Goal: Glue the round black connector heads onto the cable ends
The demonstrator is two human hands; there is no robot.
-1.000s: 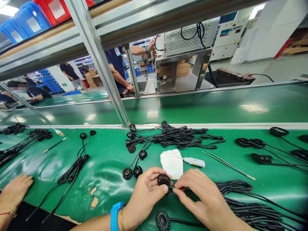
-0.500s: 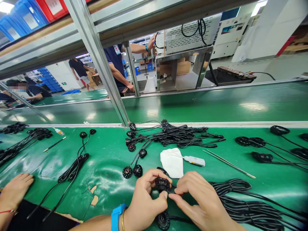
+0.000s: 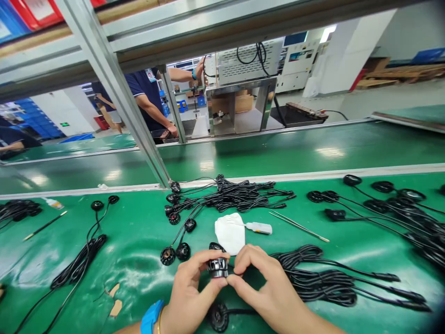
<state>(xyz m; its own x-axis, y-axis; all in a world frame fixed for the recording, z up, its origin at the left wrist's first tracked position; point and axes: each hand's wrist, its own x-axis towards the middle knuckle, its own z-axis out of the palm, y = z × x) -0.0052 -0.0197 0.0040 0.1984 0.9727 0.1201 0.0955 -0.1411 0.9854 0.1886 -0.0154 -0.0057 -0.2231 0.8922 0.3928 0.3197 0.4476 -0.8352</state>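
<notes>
Both my hands meet at the front middle of the green bench. My left hand (image 3: 189, 290) and my right hand (image 3: 267, 287) pinch a small round black wired part (image 3: 217, 266) between thumbs and fingers, held just above the mat. Directly below it lies another round black part (image 3: 218, 317) on its cable. A folded white cloth (image 3: 230, 233) and a small white bottle (image 3: 259, 227) lie just beyond my fingers. Two more round parts (image 3: 175, 253) rest to the left of my left hand.
A tangle of black cables (image 3: 236, 195) lies behind the cloth, coiled cables (image 3: 323, 278) to my right, more wired parts (image 3: 389, 204) far right. Thin tweezers (image 3: 299, 226) lie right of the bottle. A metal post (image 3: 118, 106) rises behind. A person in a dark shirt (image 3: 146, 93) stands beyond the conveyor.
The view has swung to the right, so everything sits further left. My hands have turned the round part on edge. The other person's hand at the left edge has left the view.
</notes>
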